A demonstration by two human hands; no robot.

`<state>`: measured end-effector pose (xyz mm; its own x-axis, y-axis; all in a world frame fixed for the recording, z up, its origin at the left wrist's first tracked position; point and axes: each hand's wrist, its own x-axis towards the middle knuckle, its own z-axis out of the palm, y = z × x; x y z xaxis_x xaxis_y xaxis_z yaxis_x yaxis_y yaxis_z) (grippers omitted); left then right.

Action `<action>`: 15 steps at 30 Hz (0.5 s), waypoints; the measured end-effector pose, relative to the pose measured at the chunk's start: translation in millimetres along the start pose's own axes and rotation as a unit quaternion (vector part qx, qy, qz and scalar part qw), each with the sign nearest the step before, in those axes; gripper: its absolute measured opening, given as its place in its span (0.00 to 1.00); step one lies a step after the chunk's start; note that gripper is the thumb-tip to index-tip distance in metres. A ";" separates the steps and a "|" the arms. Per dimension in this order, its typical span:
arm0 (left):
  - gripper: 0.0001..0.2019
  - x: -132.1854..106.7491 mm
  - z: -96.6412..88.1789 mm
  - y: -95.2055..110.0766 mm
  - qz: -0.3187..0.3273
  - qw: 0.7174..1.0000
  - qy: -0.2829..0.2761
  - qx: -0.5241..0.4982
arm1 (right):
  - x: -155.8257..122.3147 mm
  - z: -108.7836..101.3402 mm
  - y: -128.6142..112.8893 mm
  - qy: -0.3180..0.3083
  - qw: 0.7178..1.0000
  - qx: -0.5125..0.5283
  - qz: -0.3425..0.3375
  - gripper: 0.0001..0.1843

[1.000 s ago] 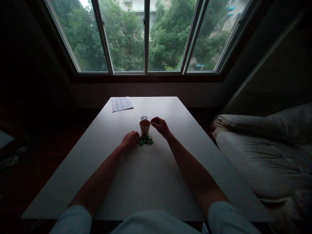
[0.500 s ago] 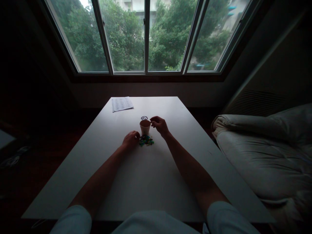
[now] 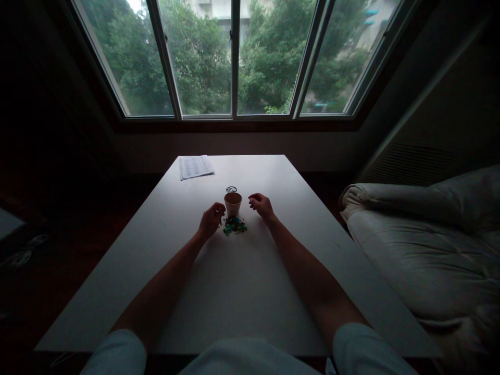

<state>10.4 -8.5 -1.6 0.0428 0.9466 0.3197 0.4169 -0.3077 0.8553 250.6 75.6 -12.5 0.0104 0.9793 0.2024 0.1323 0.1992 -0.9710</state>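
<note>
A paper cup (image 3: pixel 233 206) stands upright on the white table, its mouth facing up. Just in front of its base lies a small heap of green, blue and dark pieces (image 3: pixel 235 225), too small to make out singly. My left hand (image 3: pixel 211 217) is raised at the left of the cup and heap, fingertips pinched together close to the cup's side. Whatever the pinch holds is too small to name. To the right of the cup is my right hand (image 3: pixel 262 205), apart from it, with fingers bent and a small gap at the tips. I see nothing between them.
Behind the cup lies a small dark-rimmed round item (image 3: pixel 231 189). Printed sheets of paper (image 3: pixel 196 167) rest at the table's far left corner. The white table (image 3: pixel 242 291) reaches toward the window (image 3: pixel 234 57). A pale padded seat (image 3: pixel 422 245) stands to the right.
My right hand has moved away from the cup's rim, to the right and down. My left hand has lifted from beside the heap toward the cup's left side.
</note>
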 end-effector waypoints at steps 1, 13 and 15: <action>0.09 0.8 1.0 0.2 0.000 1.000 -0.002 -0.012 | 0.5 -2.4 5.8 0.003 1.000 -0.004 0.016 0.16; 0.15 7.5 3.0 22.3 -0.013 0.989 -0.018 -0.148 | 3.5 -4.5 26.8 -0.005 0.998 -0.061 0.016 0.16; 0.20 8.6 2.7 28.8 -0.010 0.984 -0.040 -0.176 | 3.3 -4.7 26.9 -0.004 0.998 -0.067 0.014 0.16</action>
<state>25.2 -9.0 24.7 0.1156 0.9529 0.2802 0.0789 -0.2900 0.9538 258.9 84.1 -37.4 0.0074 0.9849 0.1731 0.2631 0.1651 -0.9505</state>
